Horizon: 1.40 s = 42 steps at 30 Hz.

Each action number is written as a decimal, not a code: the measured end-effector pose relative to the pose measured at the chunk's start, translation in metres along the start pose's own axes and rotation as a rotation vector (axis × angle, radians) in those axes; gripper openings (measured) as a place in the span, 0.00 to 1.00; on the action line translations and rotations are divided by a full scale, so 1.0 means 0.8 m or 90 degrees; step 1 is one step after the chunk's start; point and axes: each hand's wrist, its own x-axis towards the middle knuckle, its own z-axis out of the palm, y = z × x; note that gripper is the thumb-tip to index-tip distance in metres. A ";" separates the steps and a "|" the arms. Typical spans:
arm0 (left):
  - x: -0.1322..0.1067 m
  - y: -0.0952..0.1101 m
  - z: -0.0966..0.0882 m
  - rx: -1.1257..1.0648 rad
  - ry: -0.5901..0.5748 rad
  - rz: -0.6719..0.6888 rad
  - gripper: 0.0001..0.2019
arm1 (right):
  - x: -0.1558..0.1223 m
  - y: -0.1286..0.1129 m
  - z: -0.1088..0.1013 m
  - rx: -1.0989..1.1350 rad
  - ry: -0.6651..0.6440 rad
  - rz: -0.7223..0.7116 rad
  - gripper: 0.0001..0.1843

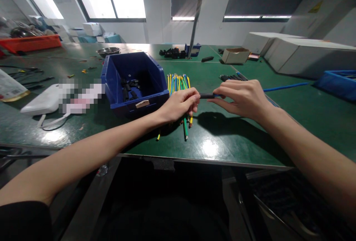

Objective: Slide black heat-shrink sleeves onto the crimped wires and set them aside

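My left hand is closed around one end of a short black sleeve. From the right, my right hand pinches a blue wire where it meets the sleeve's other end; the wire's far part runs out behind that hand across the table. Whether the wire lies inside the sleeve is hidden by my fingers. Under and behind my left hand lies a row of blue, yellow and green wires. To its left stands a blue bin with small black pieces inside.
A green table spans the view. Black-ended wires lie beyond my right hand. An open small box, large white boxes and a blue tray stand right. A white device with a cable lies left; a metal pole rises behind.
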 end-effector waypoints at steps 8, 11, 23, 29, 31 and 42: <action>0.003 0.006 0.000 -0.072 0.010 0.000 0.14 | 0.002 -0.001 0.000 0.059 0.037 0.097 0.14; 0.004 0.004 0.001 -0.111 0.019 -0.011 0.15 | 0.003 -0.003 0.001 0.082 0.030 0.086 0.14; -0.004 0.023 0.001 0.022 0.152 0.079 0.14 | 0.000 0.013 -0.009 0.048 0.003 0.156 0.25; -0.012 0.039 0.001 0.249 0.212 0.151 0.14 | 0.002 0.016 -0.011 0.036 -0.046 0.103 0.27; -0.011 0.044 -0.001 0.242 0.236 0.162 0.14 | 0.003 0.019 -0.012 0.036 -0.031 0.128 0.29; -0.011 0.040 -0.012 0.334 0.286 0.206 0.15 | -0.003 0.030 -0.011 -0.052 -0.031 0.192 0.33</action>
